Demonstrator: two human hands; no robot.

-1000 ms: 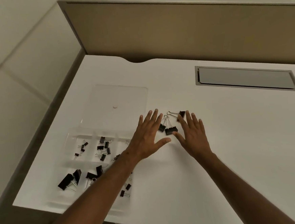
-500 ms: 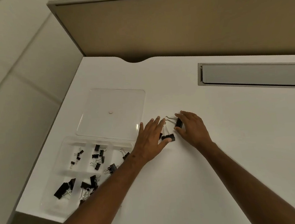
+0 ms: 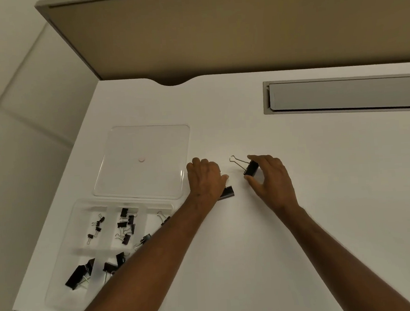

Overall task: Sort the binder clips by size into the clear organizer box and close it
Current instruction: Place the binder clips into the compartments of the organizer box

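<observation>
An office cubicle: a white bench (image 3: 255, 249) backed by a tan partition panel (image 3: 214, 32), with a grey cable-access flap (image 3: 346, 92) set into the bench just in front of that panel and a curved cable notch (image 3: 172, 82) at the panel's foot

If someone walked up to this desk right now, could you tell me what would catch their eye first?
Probably the two hands at the middle of the white desk: the right hand pinches a black binder clip with its wire handles pointing away, while the left hand curls over another clip on the surface. Next, the clear organizer box at the near left corner, its compartments dotted with black clips, and its open lid lying flat behind it.
</observation>
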